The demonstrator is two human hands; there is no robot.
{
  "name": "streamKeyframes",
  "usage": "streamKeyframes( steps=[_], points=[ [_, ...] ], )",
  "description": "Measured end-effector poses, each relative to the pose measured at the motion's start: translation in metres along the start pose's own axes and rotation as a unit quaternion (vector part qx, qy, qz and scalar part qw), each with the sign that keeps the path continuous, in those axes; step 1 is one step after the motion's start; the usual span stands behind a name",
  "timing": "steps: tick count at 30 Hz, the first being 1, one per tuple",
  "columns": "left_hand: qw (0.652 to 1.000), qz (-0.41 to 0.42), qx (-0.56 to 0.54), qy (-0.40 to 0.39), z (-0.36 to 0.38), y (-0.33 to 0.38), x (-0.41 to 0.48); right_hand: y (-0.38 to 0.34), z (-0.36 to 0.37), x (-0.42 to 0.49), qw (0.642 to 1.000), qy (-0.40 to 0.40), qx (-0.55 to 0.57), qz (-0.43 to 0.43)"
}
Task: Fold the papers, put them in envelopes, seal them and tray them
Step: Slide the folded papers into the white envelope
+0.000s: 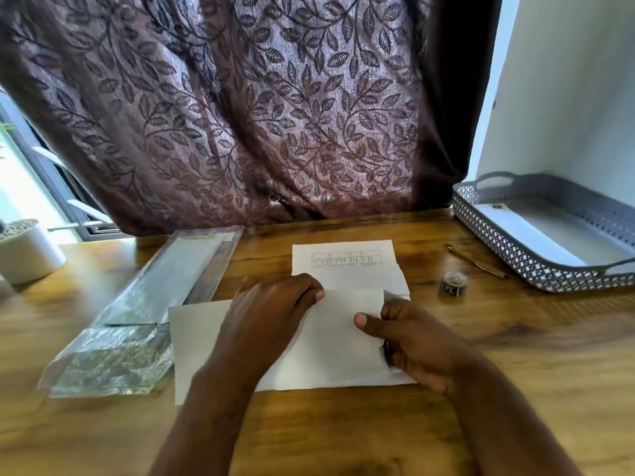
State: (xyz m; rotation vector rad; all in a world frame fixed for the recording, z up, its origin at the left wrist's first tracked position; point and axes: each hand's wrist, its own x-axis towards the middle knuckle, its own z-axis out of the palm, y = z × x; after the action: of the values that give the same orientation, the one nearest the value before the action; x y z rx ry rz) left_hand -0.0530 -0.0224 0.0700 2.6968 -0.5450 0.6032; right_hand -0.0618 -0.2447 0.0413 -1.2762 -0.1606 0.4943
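Pinching the top edge of the paper [336, 341] with the left hand [271, 310], fingers curled. Gripping its right edge with the right hand [417, 341], thumb on top, other fingers tucked beneath. Holding the paper, partly folded, low over the table [515, 355], mid-front, just before a printed sheet [343, 257]. Working well apart from the tray [536, 269] at far right, with an envelope [529, 231] inside, and from the small roll [453, 285] and pen [477, 262] lying between. Working just right of a plastic pack [154, 297].
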Motion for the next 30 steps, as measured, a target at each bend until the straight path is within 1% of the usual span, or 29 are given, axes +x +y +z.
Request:
streamKeyframes(
  steps=[3, 5, 10, 17, 21, 23, 27, 30],
  points=[
    [0.998, 0.026, 0.053, 0.036, -0.004, -0.005, -0.006, -0.004, -0.001, 0.000, 0.995, 0.007, 0.093, -0.016],
    [0.994, 0.046, 0.084, 0.047, -0.004, -0.006, -0.010, -0.007, -0.001, 0.000, 0.993, -0.001, 0.114, -0.027],
    [0.986, 0.070, 0.149, 0.033, -0.001, -0.007, -0.018, -0.018, -0.001, 0.003, 0.998, -0.010, 0.049, -0.029],
    [0.989, 0.032, 0.144, -0.014, 0.016, 0.003, -0.031, -0.022, -0.006, 0.012, 1.000, 0.001, -0.006, -0.029],
    [0.985, 0.052, 0.160, -0.030, 0.019, 0.003, -0.032, -0.021, -0.008, 0.017, 0.999, 0.024, -0.015, -0.021],
    [0.984, 0.061, 0.161, -0.034, 0.020, 0.003, -0.032, -0.021, -0.010, 0.018, 0.999, 0.029, -0.014, -0.018],
    [0.985, 0.055, 0.163, -0.033, 0.020, 0.001, -0.034, -0.020, -0.009, 0.020, 0.999, 0.038, -0.020, -0.011],
    [0.985, 0.056, 0.164, -0.011, 0.017, 0.000, -0.034, -0.025, -0.008, 0.018, 0.999, 0.003, -0.032, -0.007]
  ],
)
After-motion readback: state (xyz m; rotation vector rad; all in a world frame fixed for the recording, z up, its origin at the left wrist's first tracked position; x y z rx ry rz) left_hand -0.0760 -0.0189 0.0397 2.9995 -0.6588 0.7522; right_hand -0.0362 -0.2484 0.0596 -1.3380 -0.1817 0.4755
